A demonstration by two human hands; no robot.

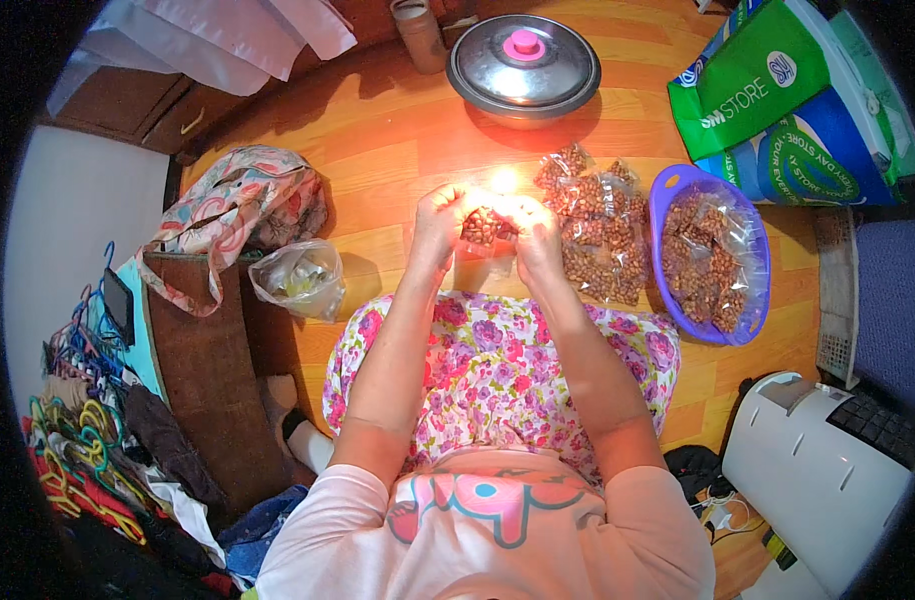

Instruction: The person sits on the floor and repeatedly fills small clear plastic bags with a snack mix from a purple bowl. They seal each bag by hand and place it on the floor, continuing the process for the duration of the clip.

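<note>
Both hands meet before my lap over a small clear plastic bag of peanuts (pixel 481 227). My left hand (pixel 439 219) grips its left side, and my right hand (pixel 538 226) grips the right. Just beyond the fingers is a bright glowing light (pixel 504 180), like a flame; its glare washes out the fingertips and the bag's upper edge. Right of my right hand, several filled bags of peanuts (pixel 603 225) lie grouped on the wooden floor. A purple plastic basin (pixel 658 262) beside them holds more bagged peanuts (pixel 701 259).
A lidded metal pot (pixel 502 71) stands at the far side. To the left are an open plastic bag (pixel 300 281) and a patterned cloth bag (pixel 240 199). A green and blue shopping bag (pixel 765 105) stands far right, above a white appliance (pixel 810 457).
</note>
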